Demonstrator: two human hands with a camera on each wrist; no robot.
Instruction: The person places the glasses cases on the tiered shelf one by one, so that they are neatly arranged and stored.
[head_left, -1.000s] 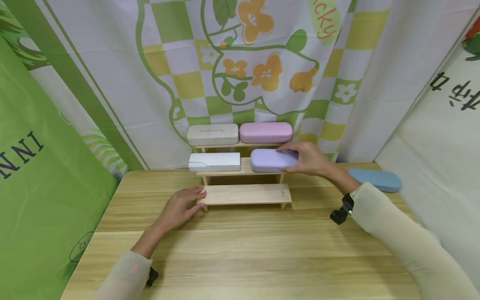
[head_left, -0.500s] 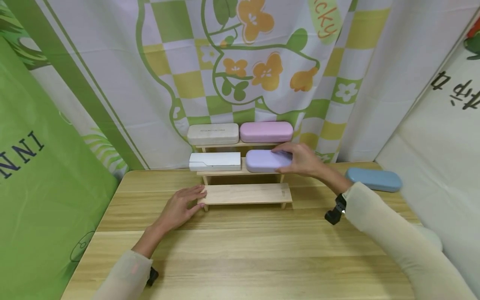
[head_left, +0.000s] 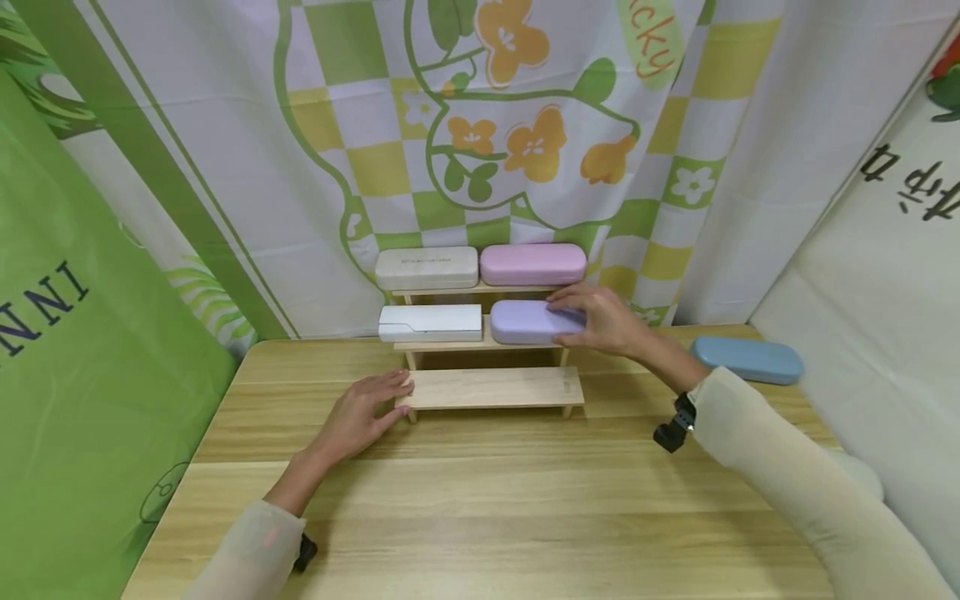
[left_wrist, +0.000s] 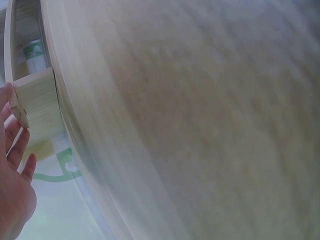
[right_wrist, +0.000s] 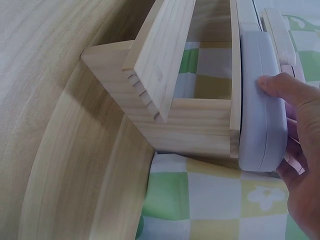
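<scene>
Head view shows us, mid-frame, the right hand (head_left: 606,320) with fingers grasping the lavender case (head_left: 523,322) on the middle shelf (head_left: 487,341), where an overdone leftward push could knock the white case (head_left: 430,323) askew, while the left hand (head_left: 365,418) touches the bottom shelf (head_left: 487,388) with loosely extended fingers.

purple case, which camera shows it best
The right wrist view: the purple case appears largest, its seam visible. The head view shows it smaller, on the middle shelf, the right hand covering part of one end. The left wrist view shows none of it.
</scene>
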